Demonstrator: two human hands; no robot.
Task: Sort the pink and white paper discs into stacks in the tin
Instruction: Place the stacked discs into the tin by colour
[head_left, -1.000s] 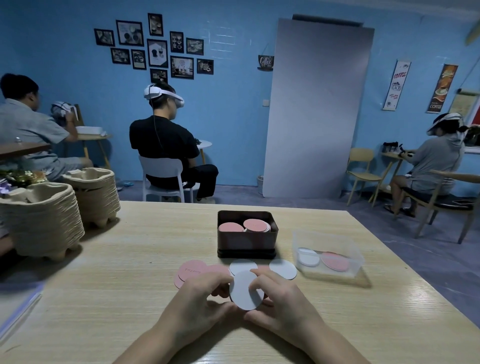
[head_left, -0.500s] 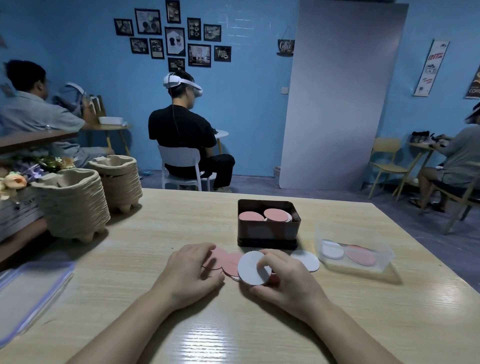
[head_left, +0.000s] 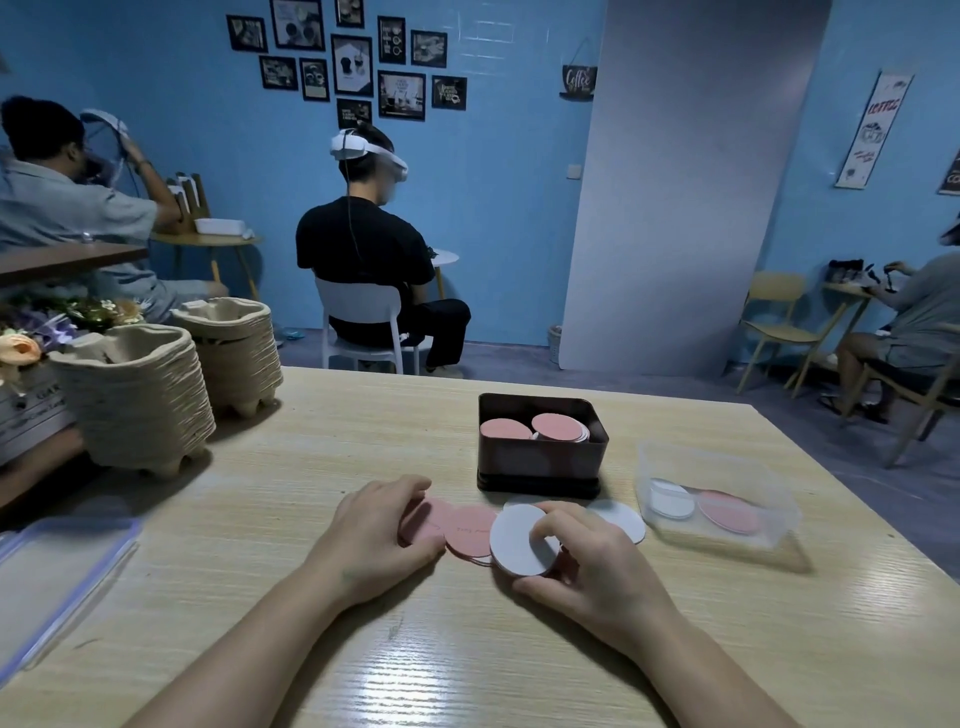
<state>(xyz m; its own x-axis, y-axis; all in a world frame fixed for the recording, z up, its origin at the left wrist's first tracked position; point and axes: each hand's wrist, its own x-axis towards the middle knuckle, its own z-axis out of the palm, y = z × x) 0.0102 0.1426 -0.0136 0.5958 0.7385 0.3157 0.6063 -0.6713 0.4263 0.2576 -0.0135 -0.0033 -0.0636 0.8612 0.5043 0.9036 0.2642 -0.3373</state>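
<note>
A dark brown tin (head_left: 540, 465) stands on the wooden table (head_left: 322, 415) and holds two stacks topped with pink discs (head_left: 558, 427). In front of it lie loose pink discs (head_left: 470, 527) and white discs (head_left: 621, 519). My right hand (head_left: 592, 566) pinches a white disc (head_left: 517, 540) tilted up off the table, thumb on its face. My left hand (head_left: 382, 530) rests with curved fingers on the pink discs at the left of the pile.
A clear plastic box (head_left: 719, 501) right of the tin holds a white and a pink disc. Two stacks of pulp trays (head_left: 140, 400) stand at the left. A clear lid (head_left: 57, 582) lies at the near left edge. People sit at other tables behind.
My left hand let go of the white disc and moved left onto the pink discs. My right hand keeps the white disc, now held alone. The view shifted slightly.
</note>
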